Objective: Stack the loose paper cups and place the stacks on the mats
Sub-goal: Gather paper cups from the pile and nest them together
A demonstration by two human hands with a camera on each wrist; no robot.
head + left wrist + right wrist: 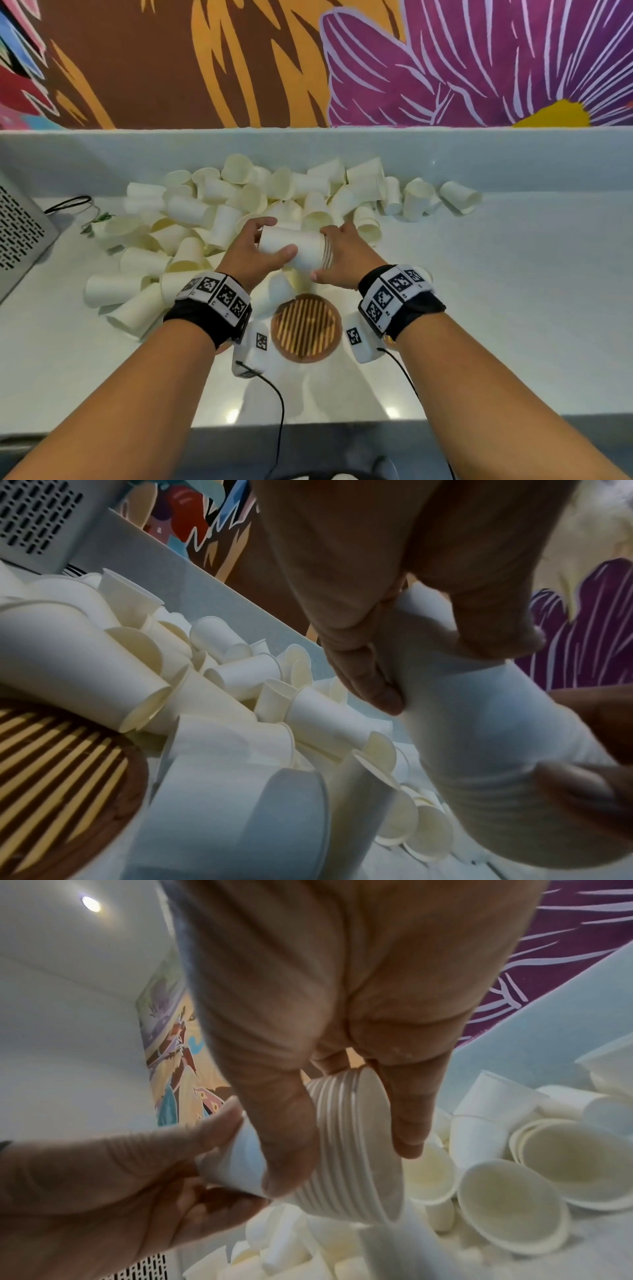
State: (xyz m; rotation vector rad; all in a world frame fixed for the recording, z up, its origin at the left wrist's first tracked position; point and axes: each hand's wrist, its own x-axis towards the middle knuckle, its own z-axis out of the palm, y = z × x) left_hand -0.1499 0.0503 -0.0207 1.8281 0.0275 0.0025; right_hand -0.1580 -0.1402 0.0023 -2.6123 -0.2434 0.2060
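**Both hands hold a stack of nested cups above the mat**

The person holds a stack of cups point(297, 251) on its side in the air, over the near part of the table point(513, 308). The left hand point(251, 255) wraps round the bottom end of the stack, thumb in front and fingers behind. The right hand point(342, 262) grips the open end, where the nested rims show as close rings; the right wrist view shows its thumb and fingers point(411, 1118) curled over those rims.

A round brown mat point(306, 328) with light stripes lies on the table just below and in front of the hands, between the two wrists. A few loose cups touch its far edge.

Behind the hands a heap of loose cups point(274, 195) lies tumbled across the table up to its back wall. A grey perforated box point(19, 236) stands at the left edge, with a black cable point(68, 202) beside it.
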